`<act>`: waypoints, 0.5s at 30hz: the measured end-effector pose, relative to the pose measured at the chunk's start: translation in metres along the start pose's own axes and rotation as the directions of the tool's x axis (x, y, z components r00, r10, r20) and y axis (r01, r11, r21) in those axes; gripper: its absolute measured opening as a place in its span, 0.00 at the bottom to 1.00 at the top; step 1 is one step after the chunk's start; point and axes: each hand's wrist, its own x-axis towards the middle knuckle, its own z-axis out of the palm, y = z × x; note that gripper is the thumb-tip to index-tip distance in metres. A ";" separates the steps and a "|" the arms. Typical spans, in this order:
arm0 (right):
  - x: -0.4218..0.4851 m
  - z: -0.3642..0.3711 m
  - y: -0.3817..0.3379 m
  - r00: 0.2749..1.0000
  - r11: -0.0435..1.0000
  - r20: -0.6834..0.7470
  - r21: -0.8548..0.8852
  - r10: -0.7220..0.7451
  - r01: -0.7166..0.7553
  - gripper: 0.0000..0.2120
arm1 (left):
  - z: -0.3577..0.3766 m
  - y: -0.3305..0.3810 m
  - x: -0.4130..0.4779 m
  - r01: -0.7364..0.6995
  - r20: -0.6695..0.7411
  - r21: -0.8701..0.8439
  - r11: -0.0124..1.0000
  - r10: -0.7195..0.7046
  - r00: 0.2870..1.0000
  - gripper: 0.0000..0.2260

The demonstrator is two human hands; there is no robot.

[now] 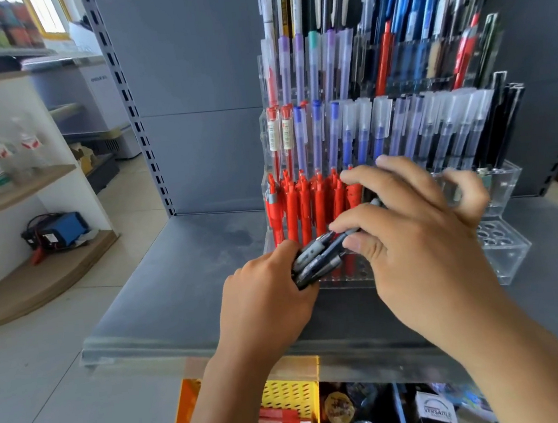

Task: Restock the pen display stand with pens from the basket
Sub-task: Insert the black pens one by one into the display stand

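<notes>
Now, left hand (265, 292): fingers curled round a bundle of dark pens (314, 262), low before the display stand (512, 252).
Right hand (417, 231): thumb and finger pinch the top pen (338, 236).
Stand's front row: red pens (305, 208) at its left end.

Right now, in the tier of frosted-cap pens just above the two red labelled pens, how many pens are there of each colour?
Purple pens: 3
Teal pen: 1
Red pen: 1
Pen of unclear colour: 1
Total: 6
</notes>
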 end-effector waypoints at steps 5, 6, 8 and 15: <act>0.003 -0.010 0.009 0.999 1.000 -0.032 0.008 0.011 -0.010 0.07 | 0.001 -0.001 -0.001 0.015 -0.026 -0.035 0.999 -0.016 1.000 0.11; 0.003 -0.009 0.009 1.000 1.000 -0.023 0.013 0.002 -0.002 0.07 | 0.001 -0.002 -0.001 0.012 -0.027 -0.037 0.999 -0.012 1.000 0.11; 0.002 -0.006 0.005 1.000 1.000 -0.014 0.010 -0.021 0.021 0.08 | 0.001 -0.002 -0.001 0.004 -0.026 -0.042 0.999 -0.005 1.000 0.11; 0.006 -0.021 0.027 0.988 0.985 -0.107 0.143 0.113 -0.097 0.08 | 0.000 -0.002 0.000 0.067 -0.050 -0.097 0.993 -0.072 0.996 0.12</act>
